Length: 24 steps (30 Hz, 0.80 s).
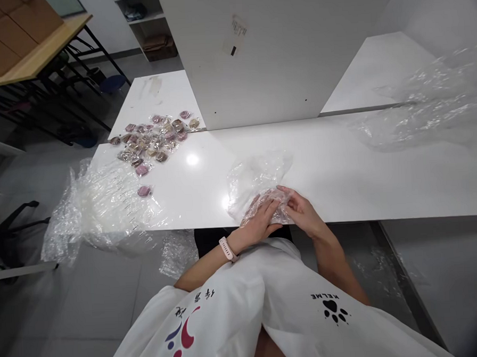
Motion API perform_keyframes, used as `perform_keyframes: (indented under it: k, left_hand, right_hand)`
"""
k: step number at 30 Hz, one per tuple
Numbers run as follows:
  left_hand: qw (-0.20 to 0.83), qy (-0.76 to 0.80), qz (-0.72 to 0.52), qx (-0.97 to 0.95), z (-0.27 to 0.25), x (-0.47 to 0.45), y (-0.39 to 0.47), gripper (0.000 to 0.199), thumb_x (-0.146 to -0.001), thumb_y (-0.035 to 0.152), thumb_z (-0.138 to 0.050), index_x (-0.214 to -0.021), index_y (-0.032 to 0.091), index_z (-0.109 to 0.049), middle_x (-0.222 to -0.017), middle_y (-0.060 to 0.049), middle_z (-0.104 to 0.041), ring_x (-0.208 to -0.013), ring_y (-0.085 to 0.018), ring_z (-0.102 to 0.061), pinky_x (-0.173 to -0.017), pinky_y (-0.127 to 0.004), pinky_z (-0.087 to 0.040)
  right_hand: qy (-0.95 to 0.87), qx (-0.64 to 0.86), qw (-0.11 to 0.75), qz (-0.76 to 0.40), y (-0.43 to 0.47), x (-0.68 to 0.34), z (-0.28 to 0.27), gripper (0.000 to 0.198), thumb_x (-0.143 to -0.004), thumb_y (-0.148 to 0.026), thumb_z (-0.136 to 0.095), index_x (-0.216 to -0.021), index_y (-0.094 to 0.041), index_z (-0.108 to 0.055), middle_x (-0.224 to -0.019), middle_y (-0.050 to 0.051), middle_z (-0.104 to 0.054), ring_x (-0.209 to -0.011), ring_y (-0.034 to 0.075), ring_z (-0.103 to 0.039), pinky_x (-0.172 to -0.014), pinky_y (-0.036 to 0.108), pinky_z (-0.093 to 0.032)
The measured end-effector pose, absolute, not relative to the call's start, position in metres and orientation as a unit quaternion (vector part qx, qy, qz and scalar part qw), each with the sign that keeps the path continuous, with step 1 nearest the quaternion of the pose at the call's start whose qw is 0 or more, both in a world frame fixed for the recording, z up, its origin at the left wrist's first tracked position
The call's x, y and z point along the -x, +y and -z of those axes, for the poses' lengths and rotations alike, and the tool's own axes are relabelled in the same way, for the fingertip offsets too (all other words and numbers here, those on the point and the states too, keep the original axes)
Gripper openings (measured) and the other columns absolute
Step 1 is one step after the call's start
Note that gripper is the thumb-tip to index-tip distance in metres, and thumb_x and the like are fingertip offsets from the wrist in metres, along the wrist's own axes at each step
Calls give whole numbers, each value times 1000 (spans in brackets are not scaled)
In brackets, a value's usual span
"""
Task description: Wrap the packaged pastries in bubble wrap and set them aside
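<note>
A crumpled clear plastic bag (pixel 258 172) lies at the table's front edge, spreading away from me. My left hand (pixel 260 220), with a pale pink band at the wrist, is on the bag's near part, its fingers closed over the film. From the right, my right hand (pixel 304 213) grips the bunched film between thumb and fingers. The two hands are close together but apart. Folds and glare on the film hide some fingertips, and I cannot make out whether anything is inside the bag.
Small wrapped pieces (pixel 140 143), pink, brown and cream, lie heaped at the left. Nearer, a stack of clear bags (pixel 108 206) overhangs the table (pixel 359 188). A white panel (pixel 272 54) stands behind; plastic film (pixel 427 115) lies at right.
</note>
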<state>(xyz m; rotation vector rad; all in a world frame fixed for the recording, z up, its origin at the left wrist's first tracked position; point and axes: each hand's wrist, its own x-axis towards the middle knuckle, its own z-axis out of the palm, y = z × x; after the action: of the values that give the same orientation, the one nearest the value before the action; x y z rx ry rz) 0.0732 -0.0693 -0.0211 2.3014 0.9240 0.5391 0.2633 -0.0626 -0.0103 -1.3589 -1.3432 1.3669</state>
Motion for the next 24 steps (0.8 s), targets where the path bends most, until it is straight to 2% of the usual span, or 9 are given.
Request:
perform_keyframes:
  k: [2,5,8,10,12,15,18,21,24]
  left_hand:
    - [300,343,-196,-868,24,-75,-65,69,-97,43,-53,-155,23,-19,-151,-19,-44,-146,-29,-38,-118,-54,-34]
    - [322,340,-174,-866,22,-75,-59,66,-95,40,-58,-151,23,-27,-152,-18,-44,-145,-29,-40,-114,-49,-41]
    - [344,354,-162,-855,15,-72,-47,59,-94,28,-58,-148,21,-34,-149,-15,-48,-138,-27,-49,-107,-42,-47]
    - [344,369,-148,-851,8,-70,-31,51,-92,24,-59,-140,19,-45,-138,-14,-58,-126,-27,-58,-100,-40,-51]
    - [356,363,-128,-851,-4,-68,-10,38,-89,29,-62,-126,17,-58,-121,-11,-67,-110,-26,-65,-92,-38,-53]
    - [413,325,-93,-846,-23,-68,23,30,-85,41,-67,-101,16,-67,-95,-5,-71,-88,-21,-67,-77,-32,-52]
    - [446,337,-74,-826,-33,-72,41,35,-85,50,-66,-94,15,-67,-82,-3,-68,-76,-19,-63,-68,-29,-49]
    - [321,443,-188,-816,-27,-80,37,35,-92,45,-60,-110,15,-60,-95,-7,-68,-87,-22,-63,-75,-34,-51]
    - [139,461,-310,-820,-12,-85,24,29,-96,30,-55,-121,17,-53,-122,-14,-62,-117,-25,-57,-96,-42,-49]
  right_hand:
    - [-533,551,392,-509,-72,-270,4,54,-87,-39,-61,-138,-23,-54,-128,10,-66,-108,23,-68,-90,39,-58]
    - [-562,632,412,-338,-86,-280,-7,38,-91,-40,-58,-125,-23,-63,-117,10,-69,-96,23,-69,-82,41,-60]
    - [-681,573,386,-243,-95,-284,-16,31,-93,-37,-58,-122,-27,-64,-127,8,-64,-114,25,-62,-96,45,-54]
    - [-759,504,331,-246,-94,-282,-14,40,-92,-37,-61,-132,-29,-58,-137,8,-58,-129,27,-53,-105,47,-49]
    - [-785,487,301,-239,-87,-275,-5,48,-92,-40,-62,-138,-29,-53,-142,9,-54,-133,28,-49,-105,48,-48]
    - [-755,521,346,-200,-69,-262,15,42,-93,-44,-57,-129,-24,-57,-130,12,-61,-123,28,-56,-100,47,-49]
    - [-684,592,386,-178,-50,-250,30,39,-93,-52,-52,-110,-20,-64,-100,11,-69,-95,27,-63,-85,42,-51]
    - [-605,660,383,-227,-32,-247,31,46,-88,-59,-53,-107,-19,-64,-76,4,-65,-69,21,-59,-69,35,-48]
    - [-562,687,371,-273,-14,-250,22,56,-85,-56,-56,-126,-18,-58,-65,-2,-60,-62,19,-56,-65,32,-44]
